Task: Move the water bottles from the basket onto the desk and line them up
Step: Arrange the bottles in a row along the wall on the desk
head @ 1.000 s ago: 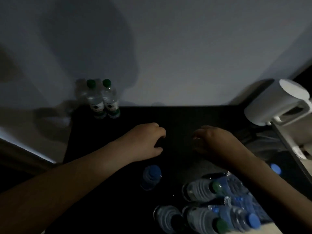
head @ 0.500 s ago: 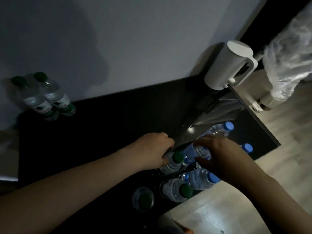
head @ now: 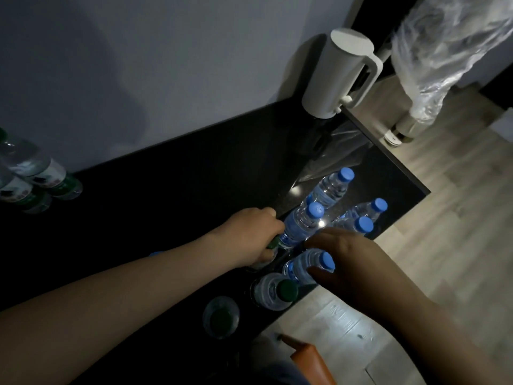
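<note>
A dim view down at a cluster of water bottles at the near right end of a dark bench (head: 180, 190). The left hand (head: 249, 237) is clenched round a green-capped bottle (head: 273, 243), only the cap peeking out under the fingers. Just to its right, the right hand (head: 349, 259) grasps a blue-capped bottle (head: 305, 266) near its neck, thumb below the cap and fingers over the top; this bottle leans towards the right. Four more blue-capped bottles (head: 330, 190) crowd beyond the two hands, touching or almost touching one another. Two other green-capped ones (head: 274, 291) sit nearer the viewer, at the bench's near edge. Whatever the cluster stands in is lost in the dark. Well apart, at the far left, a pair of green-labelled bottles (head: 41, 173) stands side by side on the bench, against the pale wall (head: 166, 65). At the far right end stands a white jug (head: 338, 76) with a handle, and beyond it hangs a crumpled clear plastic bag (head: 444, 45). A wooden floor (head: 444, 245) shows on the right, and the corner of an orange object (head: 308, 362) at the near edge
</note>
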Demonstrator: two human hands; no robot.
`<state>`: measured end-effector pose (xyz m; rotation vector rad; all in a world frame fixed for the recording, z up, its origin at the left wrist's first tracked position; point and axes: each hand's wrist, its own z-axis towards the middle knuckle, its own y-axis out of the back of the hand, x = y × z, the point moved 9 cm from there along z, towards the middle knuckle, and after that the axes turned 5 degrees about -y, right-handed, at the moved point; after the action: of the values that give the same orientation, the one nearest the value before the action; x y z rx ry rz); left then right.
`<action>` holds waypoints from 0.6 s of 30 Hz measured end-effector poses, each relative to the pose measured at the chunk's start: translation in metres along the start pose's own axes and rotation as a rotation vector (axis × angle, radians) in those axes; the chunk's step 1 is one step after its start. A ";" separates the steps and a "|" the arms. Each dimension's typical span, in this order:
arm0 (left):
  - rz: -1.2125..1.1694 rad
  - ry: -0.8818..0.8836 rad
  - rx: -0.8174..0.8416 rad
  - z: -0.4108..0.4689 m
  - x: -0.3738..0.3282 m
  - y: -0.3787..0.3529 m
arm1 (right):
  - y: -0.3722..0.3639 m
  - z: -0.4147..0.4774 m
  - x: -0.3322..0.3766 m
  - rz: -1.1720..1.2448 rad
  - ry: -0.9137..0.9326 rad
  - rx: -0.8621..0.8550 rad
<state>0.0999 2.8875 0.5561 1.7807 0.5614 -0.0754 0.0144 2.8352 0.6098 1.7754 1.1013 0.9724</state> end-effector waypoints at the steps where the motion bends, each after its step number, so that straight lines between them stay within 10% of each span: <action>1: 0.001 -0.002 -0.001 0.001 0.001 -0.001 | -0.003 -0.001 0.001 0.008 0.000 0.002; 18: -0.191 0.002 -0.066 -0.012 0.008 -0.008 | -0.058 -0.006 0.026 0.062 0.032 0.083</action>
<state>0.1011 2.9027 0.5501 1.6595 0.7263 -0.1844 -0.0007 2.8774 0.5641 1.8766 1.1266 1.0080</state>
